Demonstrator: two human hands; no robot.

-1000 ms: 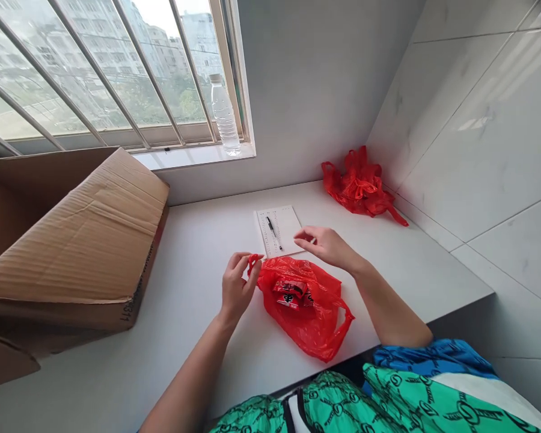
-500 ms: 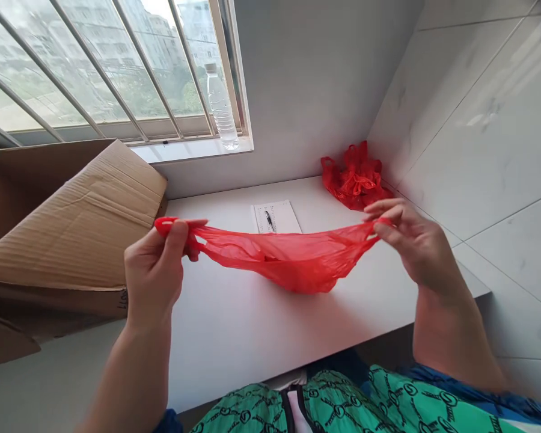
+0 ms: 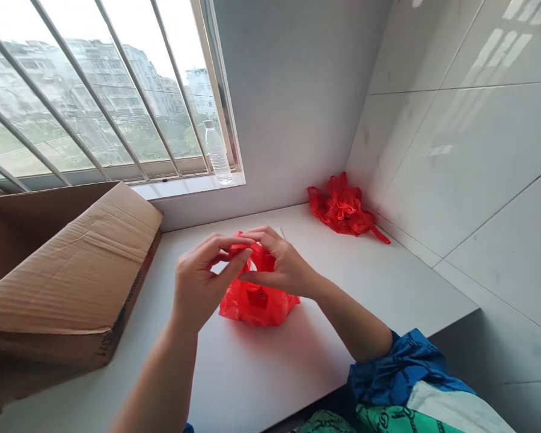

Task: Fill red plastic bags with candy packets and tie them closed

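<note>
Both hands are up over the middle of the white counter, meeting at the gathered top of the red plastic bag. My left hand has thumb and forefinger pinched on a strip of the red film. My right hand is curled over the bunched top from the 3 o'clock side, fingertips pressing the film toward my left thumb. The bag's belly sits on the counter just under my hands, with a dark-printed red packet showing through the film. I cannot tell how many packets are inside.

Risks as I judge them:
- The film is thin and stretched between two pinches, so a sharp tug could tear a handle or pull it out of my left fingertips, and the top would fall open.
- The load hangs low and loose, so if I lift by one side alone it could tip and spill toward 6 o'clock, where the counter edge is near.
- My right hand hides the gathered part, so I am working partly by feel and may catch only one layer.

Surroundings:
- The cardboard box is at 9 o'clock, near my left forearm, and a wide elbow swing would knock it.
- A bundle of red bags lies at 2 o'clock against the tiled wall, well apart.
- A water bottle stands at 12 o'clock on the window sill, out of reach.
</note>
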